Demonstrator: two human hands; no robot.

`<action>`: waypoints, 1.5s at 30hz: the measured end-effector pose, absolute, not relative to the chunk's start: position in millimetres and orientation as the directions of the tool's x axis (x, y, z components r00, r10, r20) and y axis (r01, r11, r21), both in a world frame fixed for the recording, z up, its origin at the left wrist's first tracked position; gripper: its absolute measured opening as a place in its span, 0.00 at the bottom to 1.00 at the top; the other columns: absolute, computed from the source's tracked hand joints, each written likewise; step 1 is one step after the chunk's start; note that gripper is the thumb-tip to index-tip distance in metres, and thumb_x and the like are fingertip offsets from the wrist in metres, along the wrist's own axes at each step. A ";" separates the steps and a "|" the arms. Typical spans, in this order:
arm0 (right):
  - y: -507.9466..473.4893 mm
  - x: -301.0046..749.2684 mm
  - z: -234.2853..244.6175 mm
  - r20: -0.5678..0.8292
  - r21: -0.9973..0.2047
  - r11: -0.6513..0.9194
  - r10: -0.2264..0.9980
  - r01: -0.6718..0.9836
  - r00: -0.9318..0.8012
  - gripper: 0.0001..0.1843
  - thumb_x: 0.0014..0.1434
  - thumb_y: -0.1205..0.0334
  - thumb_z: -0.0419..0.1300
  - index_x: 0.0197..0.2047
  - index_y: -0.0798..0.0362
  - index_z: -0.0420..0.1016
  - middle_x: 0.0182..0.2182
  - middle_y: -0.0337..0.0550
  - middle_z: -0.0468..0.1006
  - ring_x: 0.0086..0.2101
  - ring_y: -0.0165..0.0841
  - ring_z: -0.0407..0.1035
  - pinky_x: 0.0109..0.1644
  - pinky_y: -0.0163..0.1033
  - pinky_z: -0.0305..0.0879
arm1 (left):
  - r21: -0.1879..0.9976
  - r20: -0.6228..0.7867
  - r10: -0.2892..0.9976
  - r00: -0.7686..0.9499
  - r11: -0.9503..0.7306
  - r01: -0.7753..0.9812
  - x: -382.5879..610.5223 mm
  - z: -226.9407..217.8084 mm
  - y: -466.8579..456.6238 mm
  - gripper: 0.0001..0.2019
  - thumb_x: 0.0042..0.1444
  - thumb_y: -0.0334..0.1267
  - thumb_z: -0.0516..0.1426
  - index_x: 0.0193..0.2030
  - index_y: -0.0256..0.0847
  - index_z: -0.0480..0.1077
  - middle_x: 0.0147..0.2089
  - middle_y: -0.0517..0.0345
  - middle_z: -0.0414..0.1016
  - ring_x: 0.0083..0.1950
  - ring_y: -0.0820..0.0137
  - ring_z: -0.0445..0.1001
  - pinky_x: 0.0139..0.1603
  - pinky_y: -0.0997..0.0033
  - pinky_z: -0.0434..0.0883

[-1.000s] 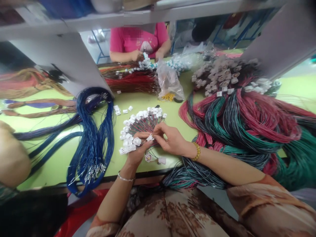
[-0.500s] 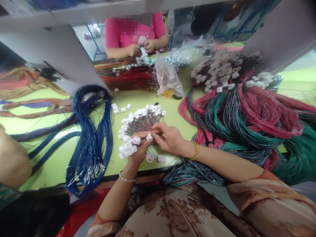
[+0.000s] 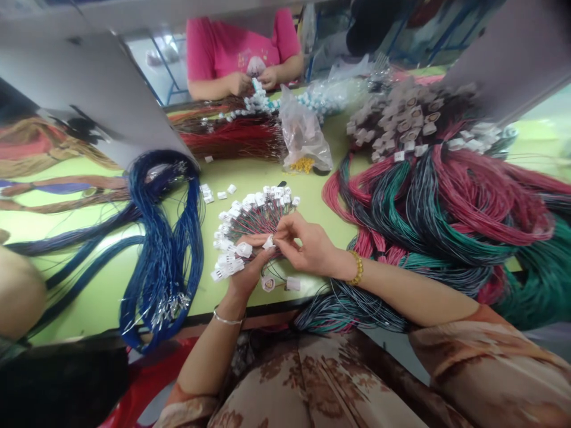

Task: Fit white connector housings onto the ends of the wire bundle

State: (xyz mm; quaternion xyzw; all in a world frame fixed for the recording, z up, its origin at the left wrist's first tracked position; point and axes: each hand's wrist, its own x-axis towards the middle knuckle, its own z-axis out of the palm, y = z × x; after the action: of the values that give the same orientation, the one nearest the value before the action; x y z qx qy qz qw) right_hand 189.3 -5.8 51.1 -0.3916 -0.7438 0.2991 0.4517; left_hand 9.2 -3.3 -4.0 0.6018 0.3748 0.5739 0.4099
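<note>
My left hand (image 3: 247, 274) grips a fanned bundle of thin red and green wires (image 3: 256, 223), each ending in a small white connector. My right hand (image 3: 307, 246) pinches one white connector (image 3: 268, 242) against the left fingertips. A ring of white connectors (image 3: 232, 235) spreads round the fan's far and left edge. Two more white connectors (image 3: 280, 283) hang on wires just below the hands, near the table's front edge.
A large heap of red, green and dark wire loops (image 3: 446, 208) fills the right of the green table (image 3: 107, 291). Blue wire bundles (image 3: 165, 249) lie left. A plastic bag with yellow bits (image 3: 304, 142) stands behind. Opposite, a person in pink (image 3: 241, 53) handles connectors.
My hands stay together on the bundle with only small finger shifts. The view has dropped slightly. The person opposite has brought both hands together on connectors.
</note>
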 end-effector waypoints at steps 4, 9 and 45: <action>-4.3 189.0 51.8 0.296 -0.911 0.346 0.927 0.225 -0.229 0.12 0.60 0.62 0.58 0.43 0.48 0.57 0.30 0.37 0.77 0.26 0.28 0.71 0.30 0.35 0.67 | 0.896 0.440 0.897 0.049 -0.442 0.049 11.1 1.6 -5.0 0.06 0.53 0.33 0.68 0.37 0.41 0.77 0.42 0.54 0.84 0.45 0.63 0.82 0.49 0.57 0.79; -6.9 187.1 49.1 0.413 -0.812 0.477 0.877 0.336 -0.247 0.07 0.61 0.63 0.55 0.42 0.49 0.59 0.29 0.36 0.75 0.26 0.28 0.70 0.31 0.35 0.65 | 0.888 0.450 0.892 0.039 -0.452 0.081 11.9 1.4 -5.0 0.06 0.53 0.36 0.68 0.37 0.41 0.77 0.41 0.54 0.84 0.44 0.63 0.82 0.48 0.57 0.79; 35.4 221.5 60.0 0.017 -0.860 0.482 0.349 0.164 -0.937 0.07 0.63 0.62 0.60 0.41 0.51 0.80 0.34 0.38 0.82 0.33 0.28 0.74 0.39 0.33 0.69 | 1.000 -0.024 0.958 0.285 0.025 0.000 22.9 -7.9 -12.9 0.22 0.58 0.62 0.58 0.31 0.43 0.69 0.23 0.63 0.67 0.23 0.72 0.64 0.26 0.70 0.66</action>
State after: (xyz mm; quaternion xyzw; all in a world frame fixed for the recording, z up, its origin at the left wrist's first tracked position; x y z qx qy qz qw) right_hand 221.5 35.4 60.0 -0.1499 -0.8556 0.4862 0.0951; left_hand 22.9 -12.9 -7.9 0.5596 0.4283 0.4175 0.5737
